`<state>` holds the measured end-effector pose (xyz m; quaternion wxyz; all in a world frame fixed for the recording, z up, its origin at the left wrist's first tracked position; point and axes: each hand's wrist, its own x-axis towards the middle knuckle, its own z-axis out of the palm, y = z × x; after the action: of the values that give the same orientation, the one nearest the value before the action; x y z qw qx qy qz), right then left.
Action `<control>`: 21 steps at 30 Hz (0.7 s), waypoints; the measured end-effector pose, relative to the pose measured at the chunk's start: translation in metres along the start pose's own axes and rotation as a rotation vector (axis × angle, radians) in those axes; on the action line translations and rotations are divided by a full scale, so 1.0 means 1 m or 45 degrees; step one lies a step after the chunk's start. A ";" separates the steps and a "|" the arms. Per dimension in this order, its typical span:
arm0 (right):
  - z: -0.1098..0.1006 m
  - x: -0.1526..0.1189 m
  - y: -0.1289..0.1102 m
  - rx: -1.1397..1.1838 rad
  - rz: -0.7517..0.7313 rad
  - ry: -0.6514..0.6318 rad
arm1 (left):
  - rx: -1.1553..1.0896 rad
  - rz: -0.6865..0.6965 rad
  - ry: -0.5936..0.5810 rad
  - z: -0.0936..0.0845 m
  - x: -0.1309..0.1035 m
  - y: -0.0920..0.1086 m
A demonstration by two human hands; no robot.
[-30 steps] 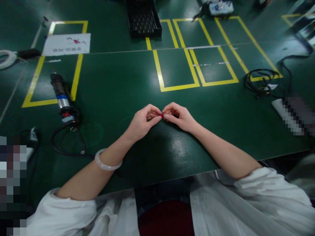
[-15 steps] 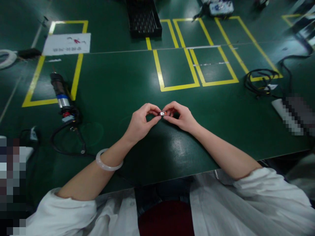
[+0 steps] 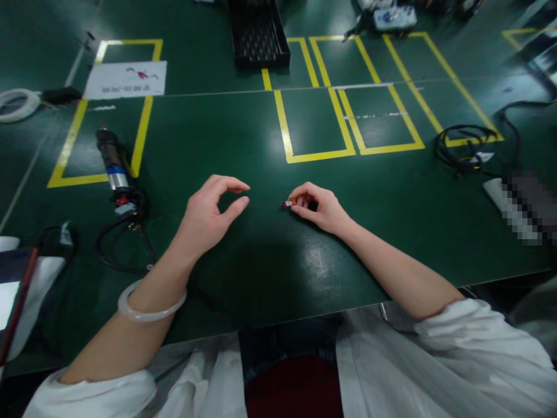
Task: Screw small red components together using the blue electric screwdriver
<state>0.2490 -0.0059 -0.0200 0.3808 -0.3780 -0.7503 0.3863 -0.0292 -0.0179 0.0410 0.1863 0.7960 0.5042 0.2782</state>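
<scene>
Between the thumb and fingers of my right hand (image 3: 319, 206) is a small red, white and orange part (image 3: 288, 203), its exact kind too small to tell. It sticks out to the left of the fingertips, just over the green table. My left hand (image 3: 213, 209) is apart from it, thumb and fingers spread with nothing between them. To the left of that hand lies a power screwdriver-like tool (image 3: 116, 174), black and silver with a blue ring and a thick black cable.
A black tray (image 3: 262, 58) stands at the back. Yellow tape (image 3: 322, 157) outlines rectangles on the green table (image 3: 261, 255). A white sheet (image 3: 126, 80) lies back left. Coiled black cable (image 3: 461, 148) is at the right, and a white tape roll (image 3: 17, 105) at far left.
My left hand has let go of the small part and moved left, its fingers parting. The right hand still holds the part in nearly the same place. The view has shifted slightly.
</scene>
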 end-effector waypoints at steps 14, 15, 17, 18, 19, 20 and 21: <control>0.000 0.000 0.000 0.016 0.053 -0.033 | 0.884 -0.669 -0.195 -0.098 -0.067 -0.121; 0.000 0.000 0.000 0.015 0.055 -0.034 | 0.894 -0.686 -0.199 -0.099 -0.069 -0.122; 0.000 0.000 0.000 0.015 0.059 -0.033 | 0.908 -0.705 -0.219 -0.103 -0.069 -0.126; 0.000 0.000 0.001 0.014 0.061 -0.032 | 0.911 -0.707 -0.236 -0.105 -0.069 -0.129; 0.000 0.000 0.001 0.013 0.063 -0.030 | 0.907 -0.704 -0.262 -0.108 -0.068 -0.132; 0.000 0.000 0.001 0.012 0.062 -0.028 | 0.898 -0.708 -0.270 -0.110 -0.067 -0.135; 0.000 0.000 0.001 0.013 0.059 -0.026 | 0.887 -0.720 -0.260 -0.111 -0.067 -0.137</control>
<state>0.2493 -0.0057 -0.0213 0.3661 -0.3892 -0.7432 0.4028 -0.2178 -0.0184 0.0309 0.0247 0.6658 0.7441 -0.0494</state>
